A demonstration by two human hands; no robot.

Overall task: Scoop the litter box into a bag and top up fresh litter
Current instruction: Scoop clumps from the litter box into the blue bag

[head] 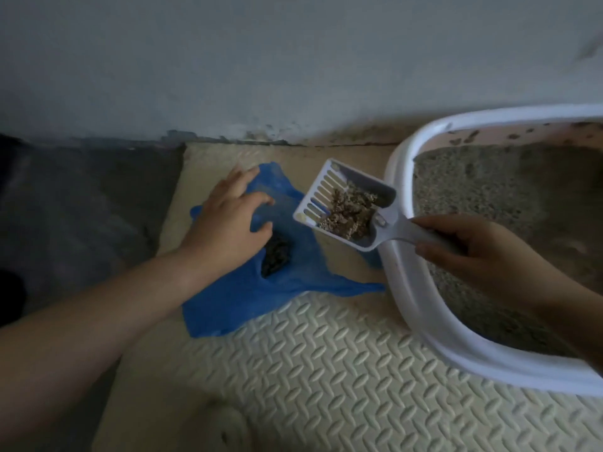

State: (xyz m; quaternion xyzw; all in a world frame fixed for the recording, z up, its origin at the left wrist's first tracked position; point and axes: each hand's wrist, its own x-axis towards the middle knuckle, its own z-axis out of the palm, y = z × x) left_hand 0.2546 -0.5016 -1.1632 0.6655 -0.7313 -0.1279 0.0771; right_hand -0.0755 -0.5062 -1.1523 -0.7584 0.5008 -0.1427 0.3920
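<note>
A white litter box (pixel 421 318) with grey litter (pixel 483 190) fills the right side. My right hand (pixel 479 252) grips the handle of a white slotted scoop (pixel 321 187), held over the box's left rim and carrying brown litter clumps (pixel 350 212). A blue plastic bag (pixel 261 298) lies flat on the mat to the left of the box, with a dark clump (pixel 275 257) on it. My left hand (pixel 228 223) rests on the bag's upper part with fingers spread, just left of the scoop.
A cream diamond-pattern foam mat (pixel 326 370) covers the floor under the bag and box. A dark grey surface (pixel 81 207) lies to the left. A pale wall (pixel 261 60) with a scuffed base runs behind.
</note>
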